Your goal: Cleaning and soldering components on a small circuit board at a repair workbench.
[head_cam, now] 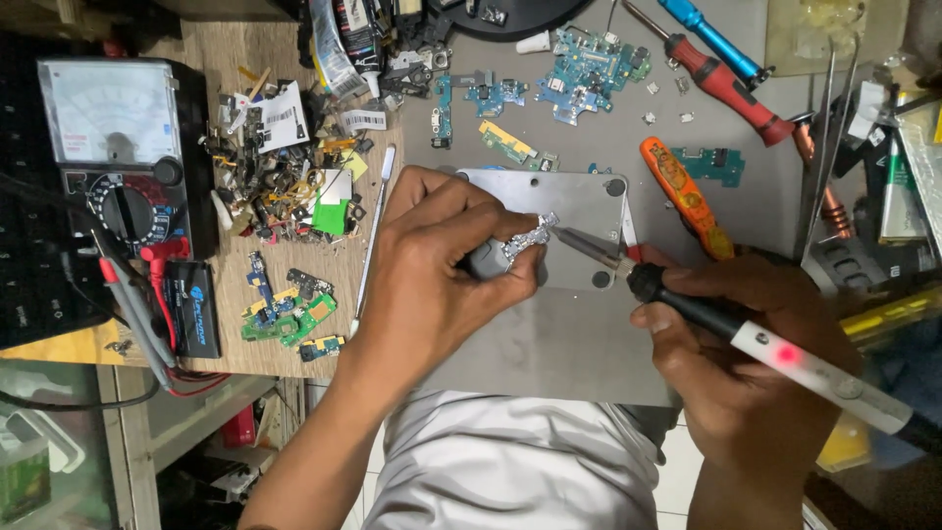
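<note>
My left hand (437,260) pinches a small silver metal part (530,238) between thumb and fingers, held over a grey metal plate (579,201) with dark round corner pads. My right hand (746,344) grips a soldering iron (785,358) with a black grip, a white body and a glowing red light. Its metal tip (579,243) touches the silver part from the right. Both hands hover above a grey work mat (559,344).
An analogue multimeter (123,147) with red and black leads sits at left. A heap of small scrap parts (285,172) and green boards (289,319) lie nearby. Blue circuit boards (579,74), red and blue screwdrivers (726,83), an orange tool (682,191) and tweezers (824,147) lie behind.
</note>
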